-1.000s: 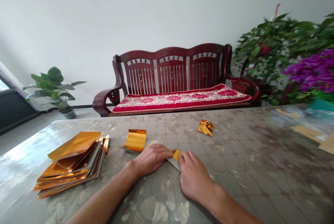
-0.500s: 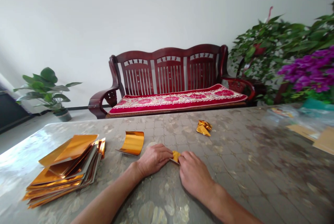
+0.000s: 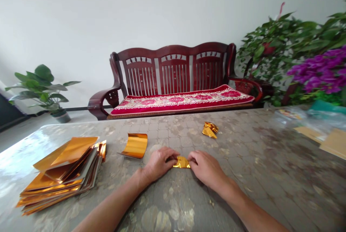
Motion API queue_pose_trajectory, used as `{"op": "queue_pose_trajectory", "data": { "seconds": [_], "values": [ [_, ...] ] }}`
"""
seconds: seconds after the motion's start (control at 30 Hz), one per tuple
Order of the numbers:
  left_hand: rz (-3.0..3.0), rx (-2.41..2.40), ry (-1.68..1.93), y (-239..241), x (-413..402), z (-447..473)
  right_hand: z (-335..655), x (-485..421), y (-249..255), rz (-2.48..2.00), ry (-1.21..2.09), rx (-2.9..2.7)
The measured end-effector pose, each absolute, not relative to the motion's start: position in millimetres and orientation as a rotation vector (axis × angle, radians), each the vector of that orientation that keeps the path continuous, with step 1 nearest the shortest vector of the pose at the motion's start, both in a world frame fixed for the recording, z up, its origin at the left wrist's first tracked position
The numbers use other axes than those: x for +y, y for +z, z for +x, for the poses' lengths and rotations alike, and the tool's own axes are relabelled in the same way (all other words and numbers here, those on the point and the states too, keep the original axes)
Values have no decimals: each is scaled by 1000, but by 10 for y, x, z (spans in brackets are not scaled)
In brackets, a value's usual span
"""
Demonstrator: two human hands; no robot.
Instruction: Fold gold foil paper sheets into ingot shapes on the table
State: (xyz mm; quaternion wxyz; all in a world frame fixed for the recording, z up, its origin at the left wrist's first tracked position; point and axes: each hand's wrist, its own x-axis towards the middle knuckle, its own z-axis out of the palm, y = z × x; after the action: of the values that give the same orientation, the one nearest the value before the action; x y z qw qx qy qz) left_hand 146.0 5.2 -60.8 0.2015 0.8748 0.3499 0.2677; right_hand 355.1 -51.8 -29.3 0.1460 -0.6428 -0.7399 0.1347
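Note:
A small folded piece of gold foil paper (image 3: pixel 182 162) lies on the table between my two hands. My left hand (image 3: pixel 161 162) pinches its left end, and my right hand (image 3: pixel 204 166) pinches its right end. The fingers of both hands are bent and closed on it; the fingertips are partly hidden. Up and left of my left hand lies a single curled gold foil sheet (image 3: pixel 134 145). Beyond my right hand is a crumpled, folded gold foil piece (image 3: pixel 210 130).
A loose stack of gold foil sheets (image 3: pixel 58 178) sits at the left of the patterned table (image 3: pixel 259 174). Clear plastic bags (image 3: pixel 290 116) and brown cardboard (image 3: pixel 335 143) lie at the right. Behind stand a wooden bench (image 3: pixel 173 69), a potted plant (image 3: pixel 44 87) and purple flowers (image 3: pixel 320 69).
The folded foil now shows more of its width between my hands. My right hand has shifted slightly right, and the left fingers are more bent. The whole view has moved a little.

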Motion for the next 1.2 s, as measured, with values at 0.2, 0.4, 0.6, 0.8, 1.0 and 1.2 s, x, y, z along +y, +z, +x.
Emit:
{"op": "queue_pose_trajectory", "data": {
  "seconds": [0.2,0.4,0.6,0.8,1.0,1.2],
  "values": [
    [2814,746,644,-555,-51,1457,3560,-511,-322,-1840,366,-2090],
    [2978,757,525,-533,-140,1444,3600,-506,-317,-1690,296,-2232],
    [3121,791,363,-477,-176,1451,3637,-508,-287,-1603,238,-2364],
    [3232,802,198,-479,-186,1508,3601,-527,-306,-1580,104,-2422],
    [3073,1004,383,-485,-109,1511,3585,-522,-316,-1531,-56,-2440],
    [2844,1136,446,-348,-104,1468,3583,-512,-260,-1524,-134,-2421]
  ]
}}
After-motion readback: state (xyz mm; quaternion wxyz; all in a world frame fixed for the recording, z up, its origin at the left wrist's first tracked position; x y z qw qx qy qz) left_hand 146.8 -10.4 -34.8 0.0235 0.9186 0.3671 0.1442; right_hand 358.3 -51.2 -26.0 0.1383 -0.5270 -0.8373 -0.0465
